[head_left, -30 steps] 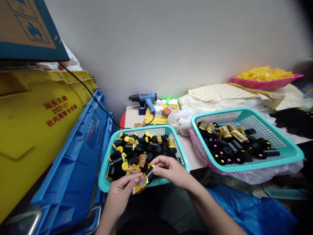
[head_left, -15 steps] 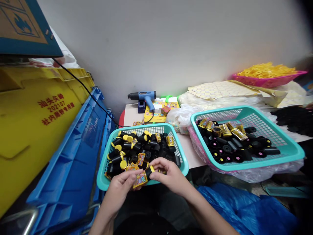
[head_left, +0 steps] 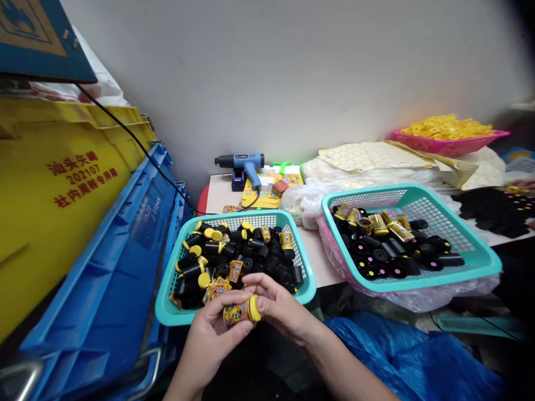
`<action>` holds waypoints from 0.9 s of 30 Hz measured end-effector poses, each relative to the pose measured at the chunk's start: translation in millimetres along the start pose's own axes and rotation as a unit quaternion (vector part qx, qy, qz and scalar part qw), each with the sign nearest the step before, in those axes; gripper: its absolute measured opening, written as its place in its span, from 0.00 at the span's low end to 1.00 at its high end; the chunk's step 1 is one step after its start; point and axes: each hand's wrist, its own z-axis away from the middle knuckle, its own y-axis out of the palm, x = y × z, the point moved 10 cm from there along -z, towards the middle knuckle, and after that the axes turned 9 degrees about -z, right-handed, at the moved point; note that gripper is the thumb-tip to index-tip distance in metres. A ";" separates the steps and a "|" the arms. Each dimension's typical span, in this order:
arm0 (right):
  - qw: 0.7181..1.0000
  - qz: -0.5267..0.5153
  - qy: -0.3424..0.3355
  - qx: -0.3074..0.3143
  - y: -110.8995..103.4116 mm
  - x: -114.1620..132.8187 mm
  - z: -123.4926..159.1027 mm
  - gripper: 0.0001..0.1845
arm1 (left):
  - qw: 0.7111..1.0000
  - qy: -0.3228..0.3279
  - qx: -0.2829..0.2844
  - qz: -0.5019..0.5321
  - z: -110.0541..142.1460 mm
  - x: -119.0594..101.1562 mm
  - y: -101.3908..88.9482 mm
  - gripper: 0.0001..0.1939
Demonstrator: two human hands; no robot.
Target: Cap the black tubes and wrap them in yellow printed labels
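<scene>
A yellow-capped bottle point(head_left: 241, 313) is wrapped pretty snugly by the left hand point(head_left: 215, 326); its cap's touched by the right hand point(head_left: 279, 309), fingertips partly hidden, so can't tell if that's gripping. Just behind, the turquoise basket point(head_left: 308, 289) is partly blocked. Far right, black pieces point(head_left: 491, 210) get cut off.

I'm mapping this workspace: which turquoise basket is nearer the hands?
The left basket, its front rim partly behind the left hand and right hand; the right basket sits apart from both.

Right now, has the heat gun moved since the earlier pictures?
No. The heat gun keeps its place relative to the yellow carton; both slid slightly left in view together.
</scene>
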 end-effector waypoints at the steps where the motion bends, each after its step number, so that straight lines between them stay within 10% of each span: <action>1: 1.000 0.015 0.002 0.000 0.0 -0.6 2.4 0.30 | 0.999 0.023 0.012 -0.029 0.2 -6.0 3.4 0.12; 5: 0.994 0.104 -0.014 0.018 8.1 7.0 24.3 0.30 | 0.956 0.199 0.004 -0.214 10.2 -41.5 18.1 0.11; 8: 0.930 0.313 -0.151 -0.118 -17.7 67.8 56.5 0.22 | 0.917 0.278 -0.003 -0.286 18.3 -49.7 25.4 0.24; 11: 0.674 0.507 -0.396 -0.363 -40.2 172.8 125.1 0.22 | 0.902 0.287 -0.008 -0.323 11.6 -38.6 10.4 0.19; 14: 0.470 0.634 -0.417 -0.450 -38.0 220.8 137.6 0.32 | 0.877 0.274 -0.114 -0.377 -1.5 -28.9 -35.6 0.09; 17: 0.512 0.706 -0.370 -0.320 -12.3 209.3 71.4 0.22 | 0.850 0.240 -0.220 -0.413 -10.6 -22.7 -77.5 0.10; 20: 0.592 0.757 -0.260 -0.099 35.8 137.3 -26.1 0.14 | 0.846 0.217 -0.245 -0.420 -16.3 -19.6 -90.9 0.13; 23: 0.548 0.818 -0.169 0.037 70.3 65.6 -100.9 0.13 | 0.858 0.215 -0.193 -0.424 -21.3 -17.1 -81.8 0.13; 27: 0.556 0.815 -0.156 0.053 77.1 40.0 -151.3 0.16 | 0.870 0.224 -0.104 -0.426 -27.6 -15.3 -58.8 0.11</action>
